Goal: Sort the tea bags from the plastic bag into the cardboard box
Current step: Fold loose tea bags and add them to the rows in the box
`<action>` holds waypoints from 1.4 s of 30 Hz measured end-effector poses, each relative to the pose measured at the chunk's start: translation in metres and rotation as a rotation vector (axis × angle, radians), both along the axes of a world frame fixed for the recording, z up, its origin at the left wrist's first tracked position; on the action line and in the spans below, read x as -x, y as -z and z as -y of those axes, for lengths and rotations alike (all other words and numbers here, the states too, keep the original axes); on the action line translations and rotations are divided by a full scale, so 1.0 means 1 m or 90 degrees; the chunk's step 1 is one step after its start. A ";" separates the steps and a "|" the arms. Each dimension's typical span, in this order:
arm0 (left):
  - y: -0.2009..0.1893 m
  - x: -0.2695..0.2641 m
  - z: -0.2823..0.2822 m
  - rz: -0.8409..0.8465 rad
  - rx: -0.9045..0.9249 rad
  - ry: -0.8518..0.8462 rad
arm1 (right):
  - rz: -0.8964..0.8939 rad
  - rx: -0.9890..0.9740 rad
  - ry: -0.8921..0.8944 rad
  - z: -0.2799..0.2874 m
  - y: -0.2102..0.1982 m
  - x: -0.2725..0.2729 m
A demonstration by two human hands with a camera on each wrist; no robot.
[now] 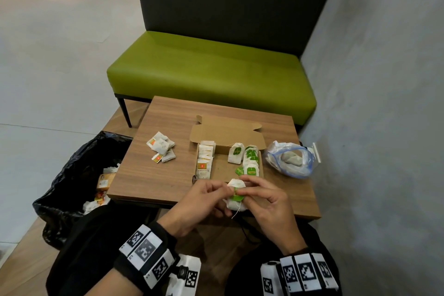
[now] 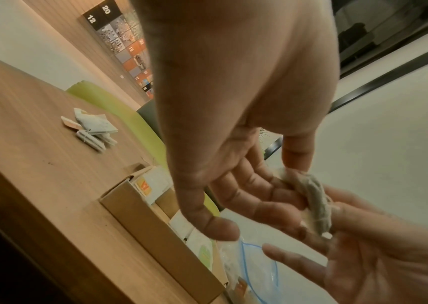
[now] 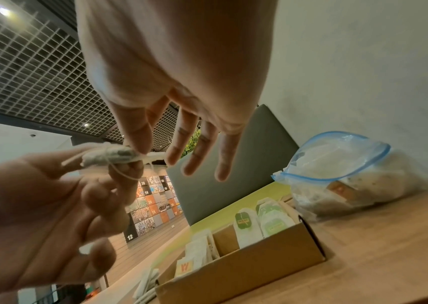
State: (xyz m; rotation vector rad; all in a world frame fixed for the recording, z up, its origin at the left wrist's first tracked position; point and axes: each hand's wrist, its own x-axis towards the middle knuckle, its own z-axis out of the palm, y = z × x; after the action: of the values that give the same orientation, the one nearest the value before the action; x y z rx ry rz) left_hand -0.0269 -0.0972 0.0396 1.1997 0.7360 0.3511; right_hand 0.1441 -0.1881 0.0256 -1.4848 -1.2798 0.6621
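Both hands hold one white tea bag [image 1: 236,202] with a green tag just above the table's near edge. My left hand [image 1: 206,202] pinches its left side, and the bag [image 2: 314,201] lies across those fingers. My right hand [image 1: 259,196] pinches the bag [image 3: 111,157] between thumb and forefinger, its other fingers spread. A loose string hangs below it. The open cardboard box [image 1: 223,170] lies beyond, with a row of red-tagged bags [image 1: 204,161] at its left and green-tagged bags [image 1: 249,161] at its right. The clear plastic bag [image 1: 288,158] with blue zip sits right of the box.
A small pile of red-tagged tea bags [image 1: 162,149] lies on the wooden table [image 1: 168,175] left of the box. A black rubbish bag [image 1: 79,180] with wrappers stands on the floor at the left. A green bench [image 1: 211,72] lies behind the table, a grey wall at the right.
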 end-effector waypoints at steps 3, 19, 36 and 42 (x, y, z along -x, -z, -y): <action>0.002 -0.002 -0.005 -0.013 -0.097 0.004 | -0.101 0.008 0.033 -0.001 -0.006 -0.005; 0.019 -0.066 -0.096 -0.284 -0.503 -0.035 | -0.117 0.089 0.230 -0.043 0.026 -0.041; 0.075 -0.121 -0.126 -0.505 -0.439 0.072 | -0.135 0.116 0.244 -0.018 0.051 -0.046; 0.069 -0.127 -0.126 -0.590 -0.496 0.032 | -0.138 0.117 0.254 -0.019 0.055 -0.048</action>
State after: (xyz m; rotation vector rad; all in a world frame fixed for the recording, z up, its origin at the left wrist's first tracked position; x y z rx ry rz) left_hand 0.0998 0.0288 -0.0299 2.1614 1.4304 -0.0041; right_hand 0.1924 -0.1695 -0.0294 -1.7040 -0.7441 0.6638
